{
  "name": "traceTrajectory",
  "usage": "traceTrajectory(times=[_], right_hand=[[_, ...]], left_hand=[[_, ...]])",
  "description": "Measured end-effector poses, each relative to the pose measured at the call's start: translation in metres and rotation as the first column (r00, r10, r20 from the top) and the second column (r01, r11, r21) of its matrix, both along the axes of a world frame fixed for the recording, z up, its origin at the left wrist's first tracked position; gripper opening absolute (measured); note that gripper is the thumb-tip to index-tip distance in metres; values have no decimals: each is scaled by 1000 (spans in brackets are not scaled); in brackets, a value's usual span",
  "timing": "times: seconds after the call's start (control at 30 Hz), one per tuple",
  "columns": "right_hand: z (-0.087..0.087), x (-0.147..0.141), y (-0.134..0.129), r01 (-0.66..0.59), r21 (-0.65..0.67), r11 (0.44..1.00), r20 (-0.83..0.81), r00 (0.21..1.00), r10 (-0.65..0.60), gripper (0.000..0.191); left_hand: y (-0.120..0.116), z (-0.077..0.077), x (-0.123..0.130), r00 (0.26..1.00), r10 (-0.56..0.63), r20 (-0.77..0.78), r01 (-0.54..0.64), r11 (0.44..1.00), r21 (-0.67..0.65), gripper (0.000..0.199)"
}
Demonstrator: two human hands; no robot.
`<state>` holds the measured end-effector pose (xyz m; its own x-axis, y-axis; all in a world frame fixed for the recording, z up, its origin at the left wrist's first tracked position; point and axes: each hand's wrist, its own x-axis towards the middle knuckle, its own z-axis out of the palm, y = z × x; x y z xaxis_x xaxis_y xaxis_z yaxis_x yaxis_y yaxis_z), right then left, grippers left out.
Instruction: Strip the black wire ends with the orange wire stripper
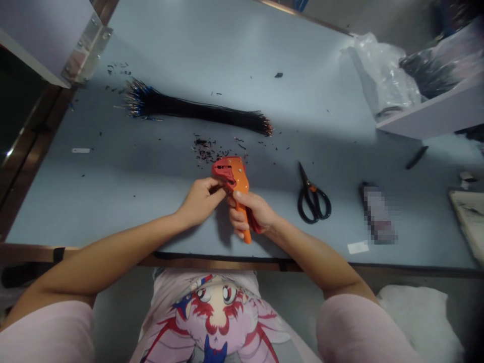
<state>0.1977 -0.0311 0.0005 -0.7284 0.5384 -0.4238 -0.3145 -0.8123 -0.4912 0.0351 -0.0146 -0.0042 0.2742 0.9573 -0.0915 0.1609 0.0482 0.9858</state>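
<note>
Both hands are closed on an orange-and-red wire stripper (236, 181), held over the near half of the desk (207, 50). The right hand (251, 212) wraps around its orange handle, while the left hand (200, 201) curls against the red head. Just beyond the tool lie scattered wire clippings (206, 149), and farther on a long bundle of black wires (192, 108) stretches across the desk, blue at one end. To the right, black-handled scissors (313, 198) lie on the desk beside a pixelated, unreadable object (377, 214). A crumpled plastic bag (385, 75) sits at the far right corner, partly beneath a pale shelf (434, 108).
</note>
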Motion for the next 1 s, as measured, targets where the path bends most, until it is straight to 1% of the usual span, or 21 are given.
traceTrajectory(times=[0.17, 0.3, 0.43, 0.5, 0.6, 0.73, 0.87, 1.0], right_hand=[[-4, 2, 5, 33, -51, 998, -24, 999, -35, 33], [-4, 10, 12, -26, -106, 994, -80, 997, 17, 25], [0, 18, 14, -48, -121, 991, -144, 989, 30, 25], [1, 20, 13, -52, -101, 994, -182, 983, 33, 24], [1, 20, 11, -65, -64, 996, -243, 969, 47, 20], [0, 20, 7, -67, -29, 997, -245, 968, 58, 19], [-1, 20, 4, -78, -12, 997, -216, 974, 73, 24], [-2, 19, 2, -90, 21, 996, -294, 951, 93, 35]], left_hand=[[3, 0, -2, 997, 31, -76, -32, 999, -10, 16], [6, 4, -6, 990, 17, -139, -15, 1000, 14, 15], [6, 5, -7, 983, 11, -185, 3, 997, 74, 14], [5, 5, -6, 987, 19, -160, -4, 996, 90, 13], [3, 4, -4, 996, 44, -82, -35, 994, 102, 12], [0, 5, -2, 992, 121, -18, -119, 988, 97, 11], [-2, 7, -3, 985, 174, 13, -174, 973, 148, 8], [-4, 10, -3, 986, 158, 55, -164, 974, 153, 8]])
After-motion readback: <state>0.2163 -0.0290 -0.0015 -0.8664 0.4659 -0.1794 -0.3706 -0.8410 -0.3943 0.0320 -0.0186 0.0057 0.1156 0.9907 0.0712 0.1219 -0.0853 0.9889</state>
